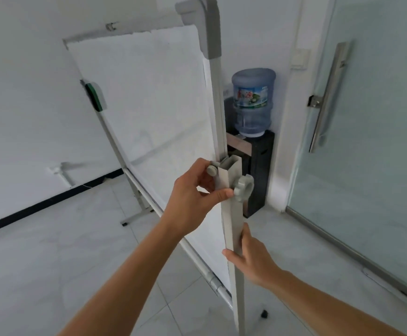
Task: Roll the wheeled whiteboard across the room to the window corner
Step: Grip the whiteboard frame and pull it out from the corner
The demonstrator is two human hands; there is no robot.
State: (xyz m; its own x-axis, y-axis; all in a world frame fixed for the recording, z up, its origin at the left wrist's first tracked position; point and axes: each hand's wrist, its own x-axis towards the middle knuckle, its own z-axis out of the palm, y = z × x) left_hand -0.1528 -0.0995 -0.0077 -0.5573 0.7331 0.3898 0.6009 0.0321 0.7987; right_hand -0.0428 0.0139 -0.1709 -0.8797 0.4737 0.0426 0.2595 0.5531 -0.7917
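The wheeled whiteboard (149,105) stands edge-on in front of me, its white panel tilted and running away to the left. Its near grey upright post (231,214) comes down the middle of the view, with a round knob (243,187) on its right side. My left hand (192,197) grips the top of the post's lower sleeve, thumb on the front face and fingers by a smaller knob behind. My right hand (248,258) wraps the same post lower down. A black caster (264,313) shows at the foot.
A water dispenser with a blue bottle (253,103) stands right behind the board's near edge, in the corner. A frosted glass door (367,141) with a long steel handle fills the right. White walls with a black skirting lie left; the tiled floor (64,251) spreads toward me.
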